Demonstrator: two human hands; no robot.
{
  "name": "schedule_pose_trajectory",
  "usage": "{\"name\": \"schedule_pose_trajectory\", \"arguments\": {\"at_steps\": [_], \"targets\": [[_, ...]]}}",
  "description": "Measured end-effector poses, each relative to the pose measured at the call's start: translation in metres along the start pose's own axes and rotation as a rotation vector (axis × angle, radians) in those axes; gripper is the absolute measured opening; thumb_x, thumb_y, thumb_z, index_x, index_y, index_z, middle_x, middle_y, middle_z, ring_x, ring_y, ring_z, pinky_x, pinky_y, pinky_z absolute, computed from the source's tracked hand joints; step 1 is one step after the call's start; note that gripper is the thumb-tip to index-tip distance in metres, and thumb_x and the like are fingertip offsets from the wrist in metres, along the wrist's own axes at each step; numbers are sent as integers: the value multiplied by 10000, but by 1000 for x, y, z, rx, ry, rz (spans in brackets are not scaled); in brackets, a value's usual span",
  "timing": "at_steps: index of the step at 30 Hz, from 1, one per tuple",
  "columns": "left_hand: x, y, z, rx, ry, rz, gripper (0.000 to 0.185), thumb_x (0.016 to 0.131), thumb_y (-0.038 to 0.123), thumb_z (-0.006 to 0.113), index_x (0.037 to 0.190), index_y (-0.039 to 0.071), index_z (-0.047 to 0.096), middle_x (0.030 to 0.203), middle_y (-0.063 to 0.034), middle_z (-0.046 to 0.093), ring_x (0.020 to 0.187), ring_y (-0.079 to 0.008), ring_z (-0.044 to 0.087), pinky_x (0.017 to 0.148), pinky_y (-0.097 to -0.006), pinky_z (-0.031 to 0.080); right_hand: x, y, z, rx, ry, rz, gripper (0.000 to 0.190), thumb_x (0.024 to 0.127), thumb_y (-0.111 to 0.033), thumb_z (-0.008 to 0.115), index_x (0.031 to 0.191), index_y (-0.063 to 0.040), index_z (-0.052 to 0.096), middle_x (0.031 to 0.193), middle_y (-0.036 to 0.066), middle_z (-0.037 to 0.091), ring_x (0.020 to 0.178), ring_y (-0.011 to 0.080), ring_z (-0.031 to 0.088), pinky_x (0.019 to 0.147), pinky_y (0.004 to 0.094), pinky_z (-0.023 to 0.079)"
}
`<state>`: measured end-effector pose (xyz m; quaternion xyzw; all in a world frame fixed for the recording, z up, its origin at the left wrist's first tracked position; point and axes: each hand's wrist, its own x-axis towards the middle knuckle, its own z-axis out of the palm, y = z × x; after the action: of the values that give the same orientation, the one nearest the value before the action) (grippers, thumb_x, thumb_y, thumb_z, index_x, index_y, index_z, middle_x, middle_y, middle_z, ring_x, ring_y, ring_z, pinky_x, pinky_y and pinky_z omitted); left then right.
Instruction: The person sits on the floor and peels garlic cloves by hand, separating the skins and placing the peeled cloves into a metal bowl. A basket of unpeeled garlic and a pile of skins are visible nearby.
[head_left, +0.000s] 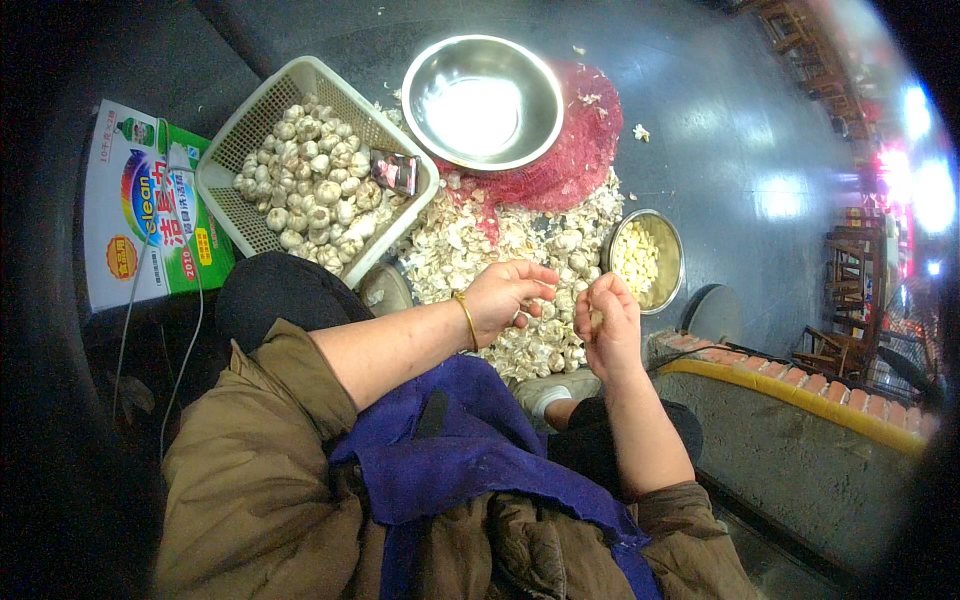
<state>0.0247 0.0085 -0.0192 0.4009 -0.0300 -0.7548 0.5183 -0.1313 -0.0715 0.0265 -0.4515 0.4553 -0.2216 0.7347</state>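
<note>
My left hand (508, 296), with a gold-coloured bangle at its wrist, is held over a heap of garlic bulbs and skins (457, 247), its fingers apart and partly curled. To its right, my right hand (613, 322) is closed, and a small pale garlic clove (598, 320) shows between thumb and fingers. Just beyond that hand stands a small steel bowl (670, 289), holding peeled garlic cloves (634, 255). Whole garlic bulbs (319, 191) partly fill a white plastic basket (315, 71) at the upper left.
A large steel basin (546, 112) rests on a red mesh sack (592, 161) at the back. A phone (394, 172) with a lit screen lies in the basket. At left is a detergent carton (124, 225) with cables across it. A brick-topped ledge (795, 375) borders the right.
</note>
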Motion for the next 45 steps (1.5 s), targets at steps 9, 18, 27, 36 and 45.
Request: {"name": "schedule_pose_trajectory", "arguments": {"at_steps": [9, 18, 27, 36, 45], "targets": [[-5, 0, 3, -3, -26, 18, 294, 876, 136, 541, 1165, 78, 539, 930, -30, 600, 695, -87, 555, 523, -217, 421, -2, 3, 2, -148, 4, 44, 220, 920, -248, 535, 765, -104, 475, 599, 3, 494, 453, 73, 400, 413, 192, 307], [5, 5, -13, -502, -160, -24, 405, 958, 297, 347, 1237, 22, 450, 1103, -149, 591, 936, -252, 632, 760, -356, 557, 4, -2, -7, 327, 16, 103, 109, 890, -181, 508, 829, -91, 509, 759, 43, 546, 528, 103, 434, 453, 223, 333], [6, -3, -14, -510, -328, -80, 555, 969, 495, 282, 1232, 41, 463, 1124, -135, 597, 932, -213, 634, 769, -333, 547, -11, 10, 16, -1123, -94, -676, 255, 767, -40, 674, 1017, -60, 634, 761, 72, 647, 580, 125, 576, 546, 264, 472], [-8, -5, 2, -118, -177, -74, 286, 940, 310, 521, 1106, 78, 548, 941, -33, 628, 747, -100, 606, 564, -221, 486, -9, 3, 11, -882, 29, -376, 130, 776, -52, 674, 892, -10, 632, 659, 0, 566, 598, 57, 488, 552, 218, 409], [-2, -9, -1, 267, -31, 263, 338, 829, 188, 685, 1133, 73, 593, 906, -21, 623, 713, -64, 563, 598, -207, 459, -5, 9, 8, -575, 48, -257, 124, 876, -128, 604, 861, -5, 608, 690, -13, 582, 559, 31, 460, 504, 185, 365]]}}
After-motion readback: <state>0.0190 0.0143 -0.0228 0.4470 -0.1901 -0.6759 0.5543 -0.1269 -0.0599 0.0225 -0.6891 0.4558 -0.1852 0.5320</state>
